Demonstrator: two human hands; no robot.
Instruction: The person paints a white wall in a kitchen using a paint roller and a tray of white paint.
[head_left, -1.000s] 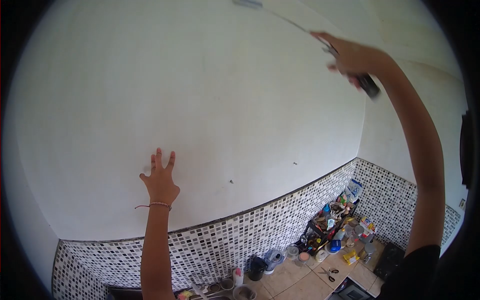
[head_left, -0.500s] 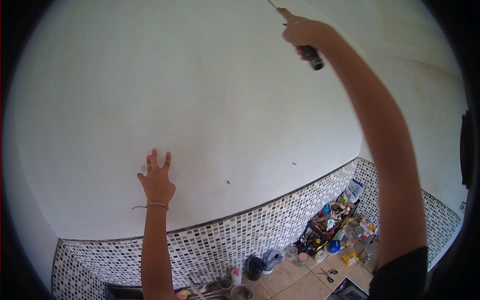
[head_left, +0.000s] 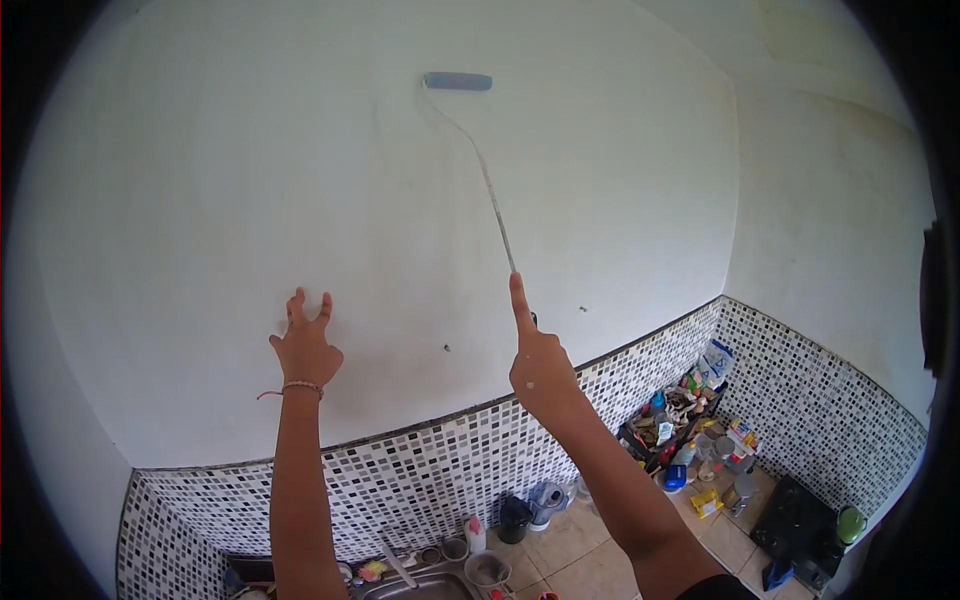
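Note:
My right hand point(head_left: 540, 362) grips the handle of a paint roller, index finger stretched up along its thin metal shaft point(head_left: 495, 205). The roller's pale blue sleeve point(head_left: 457, 81) lies flat against the white wall point(head_left: 250, 180), high above both hands. My left hand point(head_left: 304, 345) is pressed flat on the wall with fingers spread, a thin bracelet at the wrist. Most of the handle is hidden inside my right fist.
A band of black, grey and white mosaic tiles point(head_left: 420, 470) runs under the white wall. Below lies a tiled counter with a sink point(head_left: 420, 585), cups, a dark jug point(head_left: 515, 518) and a crowded pile of bottles and packets point(head_left: 690, 425) in the right corner.
My right hand has swung down from the top of the view to chest height, bringing the roller sleeve down into sight on the wall. The left hand stayed pressed on the wall.

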